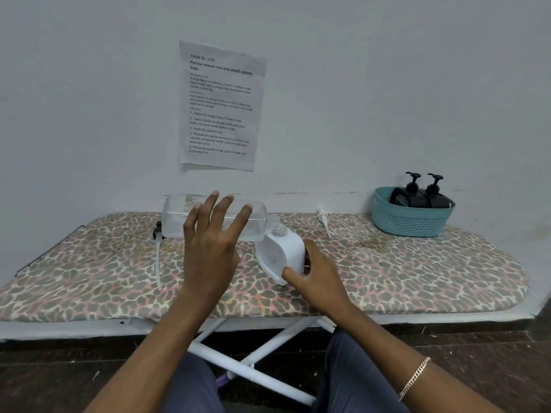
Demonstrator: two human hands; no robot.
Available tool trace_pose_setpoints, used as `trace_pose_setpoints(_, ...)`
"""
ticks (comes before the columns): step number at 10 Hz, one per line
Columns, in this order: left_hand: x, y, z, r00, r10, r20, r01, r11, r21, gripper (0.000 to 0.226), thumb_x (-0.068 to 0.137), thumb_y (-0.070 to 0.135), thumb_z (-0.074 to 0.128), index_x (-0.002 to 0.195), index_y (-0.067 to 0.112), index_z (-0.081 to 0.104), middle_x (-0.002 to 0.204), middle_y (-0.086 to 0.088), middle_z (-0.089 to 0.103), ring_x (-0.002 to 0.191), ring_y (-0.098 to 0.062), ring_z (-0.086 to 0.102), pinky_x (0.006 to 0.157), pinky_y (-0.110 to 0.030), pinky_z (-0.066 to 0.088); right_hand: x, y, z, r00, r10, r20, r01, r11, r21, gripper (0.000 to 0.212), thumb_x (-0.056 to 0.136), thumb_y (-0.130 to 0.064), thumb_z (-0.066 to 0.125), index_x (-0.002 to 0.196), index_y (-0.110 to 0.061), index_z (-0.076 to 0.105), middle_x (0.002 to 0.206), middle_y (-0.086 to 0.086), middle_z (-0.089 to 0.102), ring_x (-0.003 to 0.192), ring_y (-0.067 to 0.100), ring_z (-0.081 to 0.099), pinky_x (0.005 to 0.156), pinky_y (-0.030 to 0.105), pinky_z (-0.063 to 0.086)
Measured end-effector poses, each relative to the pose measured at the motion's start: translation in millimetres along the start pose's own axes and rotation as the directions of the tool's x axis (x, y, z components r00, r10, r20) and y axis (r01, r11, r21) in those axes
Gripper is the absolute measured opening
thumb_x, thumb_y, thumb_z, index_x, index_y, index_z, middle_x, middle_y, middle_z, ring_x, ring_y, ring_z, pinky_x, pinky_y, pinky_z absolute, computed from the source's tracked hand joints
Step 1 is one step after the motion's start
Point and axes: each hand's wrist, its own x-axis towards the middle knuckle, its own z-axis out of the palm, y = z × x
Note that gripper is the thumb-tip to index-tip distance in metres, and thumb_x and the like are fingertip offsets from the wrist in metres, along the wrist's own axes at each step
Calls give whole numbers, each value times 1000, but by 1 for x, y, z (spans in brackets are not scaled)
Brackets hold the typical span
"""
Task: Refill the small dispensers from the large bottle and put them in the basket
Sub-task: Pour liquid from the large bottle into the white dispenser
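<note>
While our left hand point(208, 248), fingers spread straight, props the large bottle point(179, 216) level so its mouth feeds the small dispenser point(283, 251), our right hand point(319, 281) grips that dispenser, tilted to meet it, well left of the basket point(411, 225).

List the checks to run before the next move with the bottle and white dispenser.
1. Large bottle mouth meets white dispenser neck: ok.
2. Right hand grip around dispenser: ok.
3. Left hand hold on bottle: cannot tell, thumb hidden.
4. Dispenser fill level: cannot tell, opaque.
5. White pump lying nearby on ironing board: ok.
6. Teal basket room beside two black dispensers: cannot tell.
</note>
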Motion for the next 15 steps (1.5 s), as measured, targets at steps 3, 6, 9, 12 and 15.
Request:
trace_pose_setpoints(3, 1, 1, -1, 1000, 1, 3, -1, 1000, -1, 85, 65, -21, 63, 139, 19, 65, 146, -16, 59, 146, -40, 45, 120, -50, 23, 1, 0, -1, 1000, 3, 12, -3, 1000, -4, 62, 85, -36, 75, 141, -35, 49, 116, -18, 63, 99, -9, 62, 75, 30, 61)
trace_pose_setpoints(6, 1, 1, -2, 1000, -2, 4, 2, 1000, -4, 85, 64, -21, 63, 138, 19, 65, 146, -16, 59, 145, -40, 46, 120, -50, 23, 1, -1, -3, 1000, 6, 25, -6, 1000, 3, 61, 86, -34, 75, 141, -34, 49, 116, -18, 63, 99, -7, 63, 74, 28, 61)
trace_pose_setpoints(9, 1, 1, -2, 1000, -3, 12, 3, 1000, -8, 85, 64, -22, 63, 139, 19, 65, 146, -16, 59, 146, -40, 45, 120, -49, 22, 2, 1, -3, 999, 11, 35, -11, 1000, -1, 64, 86, -35, 75, 143, -35, 47, 121, -14, 63, 102, 0, 64, 75, 36, 63)
trace_pose_setpoints(12, 1, 1, -2, 1000, -1, 3, 1, 1000, -3, 85, 63, -22, 64, 138, 18, 66, 145, -17, 60, 145, -40, 47, 120, -50, 24, 3, 3, -2, 999, 14, 36, -14, 1000, -9, 65, 85, -36, 74, 144, -34, 47, 122, -13, 64, 102, -3, 64, 74, 28, 62)
trace_pose_setpoints(15, 1, 1, -1, 1000, -3, 6, 3, 1000, -7, 85, 65, -23, 64, 139, 19, 66, 146, -16, 59, 146, -40, 46, 120, -50, 24, 3, 2, -3, 999, 14, 34, -14, 1000, -12, 64, 86, -35, 75, 144, -33, 47, 122, -12, 64, 102, -1, 64, 76, 31, 63)
